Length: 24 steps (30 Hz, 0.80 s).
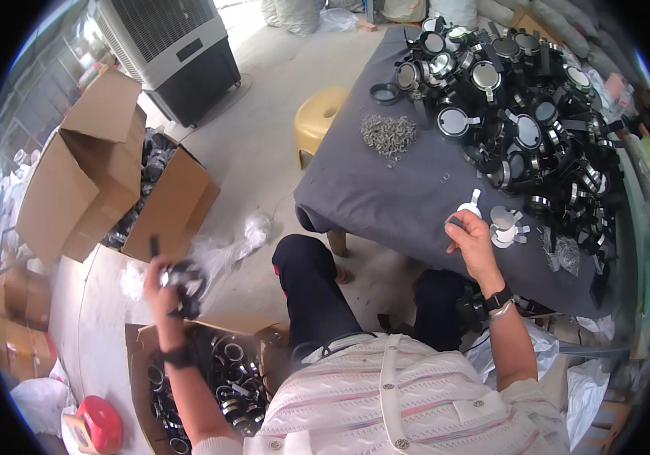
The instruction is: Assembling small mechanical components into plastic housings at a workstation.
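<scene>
My left hand [160, 292] is closed around a round black-and-silver part [188, 279]; motion blurs both, and a dark narrow end sticks up above my fingers. They are over the left side, above an open carton of similar parts. Over the near edge of the grey-covered table [386, 197], my right hand [471, 241] pinches a small dark piece [456, 222] whose kind I cannot make out. Just beyond those fingers lies a white disc with a tab [473, 202]. Beside that hand, to the right, several similar discs [505, 227] overlap on the cloth.
A large heap of black-and-silver round parts [526, 129] covers the table's far right, beside a pile of small metal pieces [389, 136]. A filled carton [260, 326] stands by my left leg. Farther off are another open carton [181, 201], a yellow stool [317, 114] and an air cooler [177, 53].
</scene>
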{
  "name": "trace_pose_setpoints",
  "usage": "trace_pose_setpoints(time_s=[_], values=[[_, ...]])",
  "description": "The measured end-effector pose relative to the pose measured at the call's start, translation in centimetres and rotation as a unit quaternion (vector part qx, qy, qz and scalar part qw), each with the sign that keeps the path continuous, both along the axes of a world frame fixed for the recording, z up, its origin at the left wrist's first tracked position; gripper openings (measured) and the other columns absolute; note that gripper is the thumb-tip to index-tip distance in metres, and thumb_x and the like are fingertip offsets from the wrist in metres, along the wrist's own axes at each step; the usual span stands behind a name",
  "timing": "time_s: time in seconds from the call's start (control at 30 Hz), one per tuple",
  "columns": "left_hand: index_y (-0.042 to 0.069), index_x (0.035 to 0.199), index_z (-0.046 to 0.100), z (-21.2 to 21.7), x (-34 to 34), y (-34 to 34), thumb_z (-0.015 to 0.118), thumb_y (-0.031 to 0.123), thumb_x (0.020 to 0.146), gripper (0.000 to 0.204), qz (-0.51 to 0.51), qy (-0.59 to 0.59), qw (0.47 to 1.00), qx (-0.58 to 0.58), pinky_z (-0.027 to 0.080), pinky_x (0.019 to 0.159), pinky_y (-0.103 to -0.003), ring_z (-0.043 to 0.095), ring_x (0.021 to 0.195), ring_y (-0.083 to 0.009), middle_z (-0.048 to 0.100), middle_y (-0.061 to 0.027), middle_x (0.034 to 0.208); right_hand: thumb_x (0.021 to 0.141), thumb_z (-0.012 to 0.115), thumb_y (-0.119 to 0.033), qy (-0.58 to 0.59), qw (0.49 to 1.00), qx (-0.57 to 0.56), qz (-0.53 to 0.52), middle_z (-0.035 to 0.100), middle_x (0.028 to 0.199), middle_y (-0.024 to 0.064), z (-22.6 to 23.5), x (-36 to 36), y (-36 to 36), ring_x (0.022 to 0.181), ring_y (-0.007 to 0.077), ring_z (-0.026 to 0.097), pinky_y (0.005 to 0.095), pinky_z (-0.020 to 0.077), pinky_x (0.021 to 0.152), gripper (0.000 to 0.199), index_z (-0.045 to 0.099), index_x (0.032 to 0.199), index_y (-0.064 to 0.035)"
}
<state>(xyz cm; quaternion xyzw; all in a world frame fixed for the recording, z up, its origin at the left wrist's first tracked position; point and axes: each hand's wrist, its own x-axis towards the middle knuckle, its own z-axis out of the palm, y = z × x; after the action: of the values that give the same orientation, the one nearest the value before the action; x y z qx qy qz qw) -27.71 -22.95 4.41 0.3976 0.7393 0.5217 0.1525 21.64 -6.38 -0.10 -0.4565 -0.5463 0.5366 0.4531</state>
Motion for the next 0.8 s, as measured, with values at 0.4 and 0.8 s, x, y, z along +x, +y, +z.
trace_pose_setpoints(time_s=[0.4, 0.8], values=[[0.006, 0.099, 0.063, 1.1, 24.2, 25.4, 0.063, 0.005, 0.069, 0.03, -0.307, 0.191, 0.932, 0.024, 0.05, 0.07, -0.034, 0.065, 0.078, -0.0268, 0.066, -0.0142, 0.082, 0.095, 0.05, -0.012, 0.075, 0.995, -0.025, -0.057, 0.058, 0.077, 0.0054, 0.1, -0.3, -0.1, 0.061, 0.0095, 0.055, 0.0233, 0.0487, 0.051, 0.011, 0.055, 0.094, -0.0015], [0.011, 0.126, 0.053, -3.0, 26.1, 26.7, 0.068, 0.016, 0.072, 0.057, -0.318, 0.224, 0.921, 0.023, 0.05, 0.079, -0.042, 0.064, 0.089, -0.0378, 0.067, -0.0214, 0.091, 0.071, 0.077, -0.047, -0.303, 0.942, 0.141, -0.027, 0.066, 0.077, 0.0129, 3.6, -6.3, 2.4, 0.074, 0.0255, 0.065, 0.0363, 0.05, 0.067, 0.063, 0.063, 0.105, 0.004]])
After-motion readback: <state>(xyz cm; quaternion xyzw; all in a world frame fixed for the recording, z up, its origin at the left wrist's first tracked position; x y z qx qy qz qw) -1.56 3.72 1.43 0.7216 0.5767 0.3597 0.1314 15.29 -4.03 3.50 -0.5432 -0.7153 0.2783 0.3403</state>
